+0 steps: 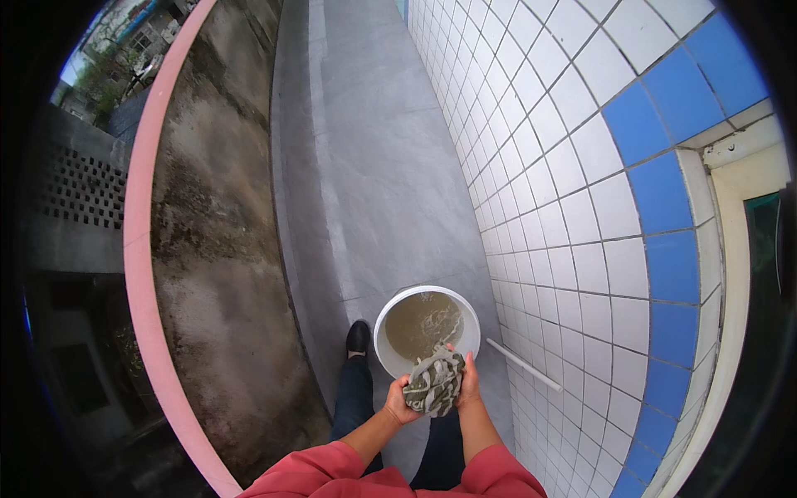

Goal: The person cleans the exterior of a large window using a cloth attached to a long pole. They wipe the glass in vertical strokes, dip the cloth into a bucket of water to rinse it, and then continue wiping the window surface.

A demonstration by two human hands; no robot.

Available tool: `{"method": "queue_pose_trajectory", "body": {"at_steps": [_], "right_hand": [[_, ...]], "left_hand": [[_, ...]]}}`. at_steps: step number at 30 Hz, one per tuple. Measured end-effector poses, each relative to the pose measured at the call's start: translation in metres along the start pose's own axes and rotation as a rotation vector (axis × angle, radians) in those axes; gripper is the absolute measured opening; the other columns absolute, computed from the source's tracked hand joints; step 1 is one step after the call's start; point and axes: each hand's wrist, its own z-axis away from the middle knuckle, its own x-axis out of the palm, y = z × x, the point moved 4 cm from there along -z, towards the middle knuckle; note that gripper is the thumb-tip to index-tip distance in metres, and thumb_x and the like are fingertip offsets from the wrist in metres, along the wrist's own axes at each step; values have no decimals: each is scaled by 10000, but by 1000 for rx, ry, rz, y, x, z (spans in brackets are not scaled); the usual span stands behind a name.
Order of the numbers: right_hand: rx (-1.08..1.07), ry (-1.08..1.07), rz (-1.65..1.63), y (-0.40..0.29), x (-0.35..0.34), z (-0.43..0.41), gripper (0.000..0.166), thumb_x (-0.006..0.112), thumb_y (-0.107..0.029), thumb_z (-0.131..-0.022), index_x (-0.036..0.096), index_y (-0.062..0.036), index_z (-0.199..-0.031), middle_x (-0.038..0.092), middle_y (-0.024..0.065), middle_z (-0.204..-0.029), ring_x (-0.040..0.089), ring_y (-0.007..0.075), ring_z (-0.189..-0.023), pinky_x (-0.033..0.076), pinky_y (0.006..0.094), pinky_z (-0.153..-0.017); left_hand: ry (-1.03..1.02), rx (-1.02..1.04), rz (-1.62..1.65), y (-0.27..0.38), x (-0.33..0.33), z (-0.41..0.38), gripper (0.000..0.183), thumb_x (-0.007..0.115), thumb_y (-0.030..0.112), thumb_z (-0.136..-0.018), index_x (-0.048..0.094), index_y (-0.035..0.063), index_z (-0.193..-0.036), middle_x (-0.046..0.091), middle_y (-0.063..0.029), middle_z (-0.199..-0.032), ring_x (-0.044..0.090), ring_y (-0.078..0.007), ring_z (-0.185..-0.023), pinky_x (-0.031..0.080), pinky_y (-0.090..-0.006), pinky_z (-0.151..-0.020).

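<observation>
A bunched, wet mop head of grey-green and whitish cloth strips (436,381) is squeezed between my two hands at the near rim of a white bucket. My left hand (400,401) grips it from the left, my right hand (469,383) from the right. Part of the bundle hangs over the rim towards the water. Murky brown water (416,324) with ripples and some foam fills much of the white plastic bucket (381,361), which stands on the grey floor. The far side of the bundle and some fingertips are hidden.
A white pipe (524,365) sticks out from the white tiled wall (554,255) right of the bucket. On the left runs a stained parapet (218,299) with a pink top edge (138,249). Grey floor (386,187) stretches ahead; a black shoe (358,338) is left of the bucket.
</observation>
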Motion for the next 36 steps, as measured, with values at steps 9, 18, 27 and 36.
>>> {"method": "queue_pose_trajectory", "body": {"at_steps": [9,18,27,36], "right_hand": [[-11,201,600,-18,27,-8,422,737,-144,-717,563,-38,-1086,622,84,-930,612,197,-811,502,318,-702],[-447,488,1447,-32,58,-8,466,713,-223,-602,565,-43,-1005,616,185,-882,607,345,-827,481,378,-767],[-422,409,1289,-26,16,-11,584,695,-189,-665,478,-1,-1174,590,175,-1021,596,244,-917,486,333,-766],[-823,195,1549,-32,107,82,466,682,-162,-675,506,-25,-1084,577,179,-1015,570,352,-945,466,382,-813]], "left_hand": [[197,-126,-1157,11,37,15,772,762,396,-709,414,29,-1292,555,-121,-1195,541,-230,-1105,444,-369,-928],[289,196,-2182,28,54,-15,863,758,336,-583,354,1,-1269,619,-222,-1021,611,-352,-939,492,-399,-779],[269,370,-2484,25,78,1,1066,773,345,-563,191,55,-1407,535,-183,-1192,483,-333,-1154,314,-554,-953],[397,37,-1626,15,34,34,793,709,372,-703,349,41,-1327,459,-161,-1305,437,-336,-1207,301,-551,-1002]]}}
